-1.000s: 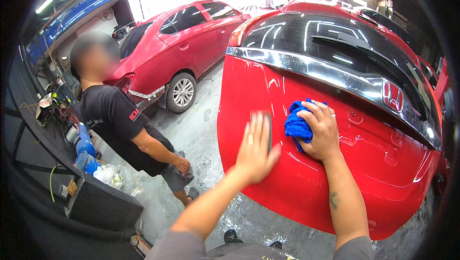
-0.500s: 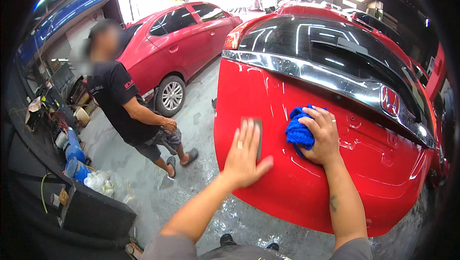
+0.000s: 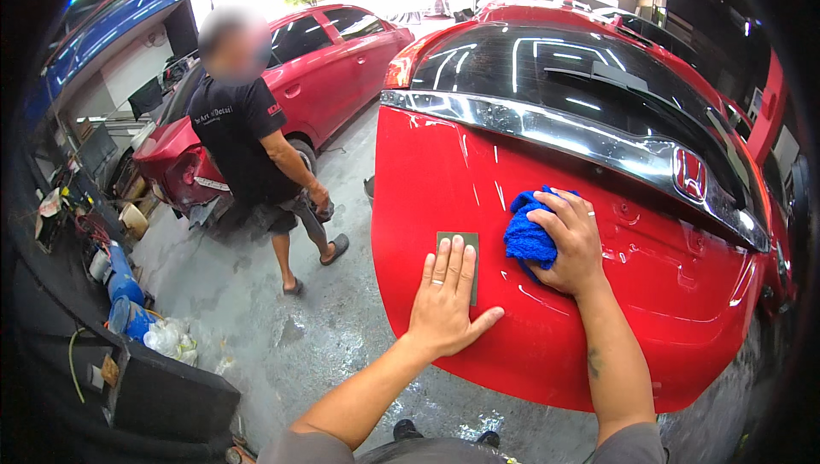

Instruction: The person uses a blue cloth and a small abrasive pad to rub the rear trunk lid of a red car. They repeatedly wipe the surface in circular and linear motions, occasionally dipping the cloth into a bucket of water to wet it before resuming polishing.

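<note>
My left hand (image 3: pixel 444 302) lies flat with fingers stretched out. It presses a thin grey-green sheet (image 3: pixel 468 284), which looks like sandpaper, onto the left part of a red tailgate (image 3: pixel 410 173). Part of the sheet is hidden beneath my fingers. To its right, my right hand (image 3: pixel 572 246) is closed round a bunched blue cloth (image 3: pixel 528 237) that rests against the same panel. The tailgate's red surface is glossy, with wet-looking streaks and drops on it.
A chrome strip (image 3: pixel 547 131) and dark rear window (image 3: pixel 512 67) lie above the panel. At left a person in black (image 3: pixel 243 139) stands by another red car (image 3: pixel 350 58). Blue containers (image 3: pixel 126 284) and plastic bags (image 3: pixel 171 340) sit at far left on the grey floor (image 3: pixel 282 336).
My left hand and the sheet have slid toward me and slightly right on the panel. My right hand stays with the cloth. The other person has walked to the right and farther away.
</note>
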